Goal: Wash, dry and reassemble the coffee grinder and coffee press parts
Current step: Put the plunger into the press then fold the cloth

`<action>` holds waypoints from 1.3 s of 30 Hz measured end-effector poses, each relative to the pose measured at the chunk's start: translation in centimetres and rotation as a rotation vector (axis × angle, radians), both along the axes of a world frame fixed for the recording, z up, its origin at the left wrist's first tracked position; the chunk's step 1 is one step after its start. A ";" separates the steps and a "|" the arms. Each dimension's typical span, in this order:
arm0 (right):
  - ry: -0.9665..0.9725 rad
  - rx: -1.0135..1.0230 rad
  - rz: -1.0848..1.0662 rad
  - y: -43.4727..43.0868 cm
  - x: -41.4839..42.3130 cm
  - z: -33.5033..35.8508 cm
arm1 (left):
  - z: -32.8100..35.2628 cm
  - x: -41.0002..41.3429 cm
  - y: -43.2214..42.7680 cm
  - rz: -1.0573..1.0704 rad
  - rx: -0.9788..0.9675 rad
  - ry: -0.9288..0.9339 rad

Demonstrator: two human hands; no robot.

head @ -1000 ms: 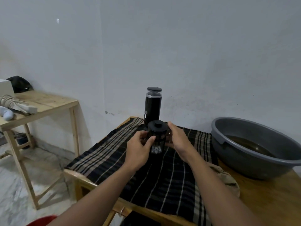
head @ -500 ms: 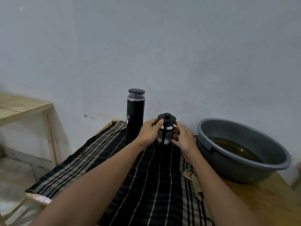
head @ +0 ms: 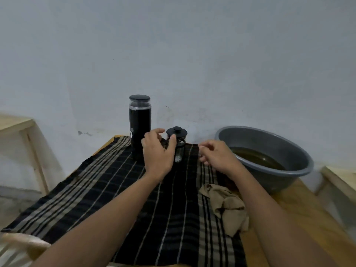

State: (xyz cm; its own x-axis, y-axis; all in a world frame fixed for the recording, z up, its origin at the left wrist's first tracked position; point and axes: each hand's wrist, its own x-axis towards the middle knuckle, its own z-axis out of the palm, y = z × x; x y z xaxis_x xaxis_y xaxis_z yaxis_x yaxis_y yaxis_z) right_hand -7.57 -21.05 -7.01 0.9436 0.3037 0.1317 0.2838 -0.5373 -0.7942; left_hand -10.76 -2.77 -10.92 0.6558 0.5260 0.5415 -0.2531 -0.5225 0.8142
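The likeliest slip is a knock. The left hand [head: 157,153] hovers with its fingers loosely spread and its thumb raised right against the coffee press [head: 179,148]. Whether the thumb touches the glass I cannot tell, but a careless sweep would tip the small, light press toward the wall or into the coffee grinder [head: 139,120] just beside it. Both forearms lie over the striped cloth [head: 107,189], so a dragging arm could pull the cloth and both upright pieces with it. The right hand [head: 216,156] is loosely curled on nothing, apart from the press and near the grey basin [head: 279,143]; an elbow bump there would slosh water onto the wooden surface [head: 292,214] and the crumpled tan rag [head: 225,203].

The basin holds a shallow pool of murky brownish water [head: 256,157]. The press stands at the back of the cloth with its lid and knob on — the glass looks empty apart from a pale patch low down. The grinder is capped, its contents hidden
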 end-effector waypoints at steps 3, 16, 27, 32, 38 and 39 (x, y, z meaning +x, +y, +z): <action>-0.021 -0.411 0.090 -3.6 -2.3 0.5 | -0.9 -1.9 -2.8 -0.305 0.150 0.092; -0.137 -0.341 -0.066 -11.7 -7.2 -3.4 | -1.0 -5.1 -9.8 -0.606 0.473 0.492; -0.223 -0.306 0.009 -15.1 -9.9 3.1 | 8.4 -5.8 -10.3 -0.549 0.359 0.246; -0.183 -0.353 -0.047 -18.0 -12.1 2.3 | 7.9 -6.6 -9.3 -0.589 0.302 0.227; -0.086 -0.042 -0.066 -21.5 -14.9 3.7 | 7.0 -8.2 -9.9 -0.639 0.392 0.305; -0.048 -0.044 -0.067 -21.9 -15.1 3.9 | 7.0 -8.6 -10.4 -0.632 0.426 0.319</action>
State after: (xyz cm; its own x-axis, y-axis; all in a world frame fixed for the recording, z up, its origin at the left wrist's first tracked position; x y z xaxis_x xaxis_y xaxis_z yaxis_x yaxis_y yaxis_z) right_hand -22.70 -42.97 -3.11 0.9549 0.2470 0.1649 0.2832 -0.5905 -0.7558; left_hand -19.35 -13.13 -3.95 0.9152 -0.2020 0.3486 -0.3928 -0.6397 0.6607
